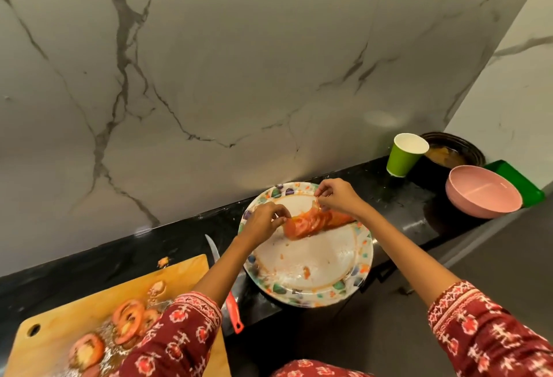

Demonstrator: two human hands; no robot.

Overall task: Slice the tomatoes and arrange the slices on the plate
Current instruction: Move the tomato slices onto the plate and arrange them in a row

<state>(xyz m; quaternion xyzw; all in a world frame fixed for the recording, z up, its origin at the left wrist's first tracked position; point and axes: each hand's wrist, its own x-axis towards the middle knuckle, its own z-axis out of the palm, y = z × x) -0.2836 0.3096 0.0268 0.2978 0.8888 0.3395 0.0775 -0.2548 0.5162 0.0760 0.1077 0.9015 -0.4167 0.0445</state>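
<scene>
Both hands on the tomato slice row (317, 222), far half of the patterned plate (363, 260).

My left hand (264, 221) pinches the row's near-left end; my right hand (336, 197) pinches a slice at the far-right end, fingers curled. More tomato slices (128, 321) wait on the wooden cutting board (89, 302), left of the plate; the red-handled knife (232, 306) lies between board and plate. Risk: the slices are wet and overlapping (juice smears the plate), so a hard pinch could tear one or topple the row. The plate overhangs the counter edge; a downward press could tip it.
</scene>
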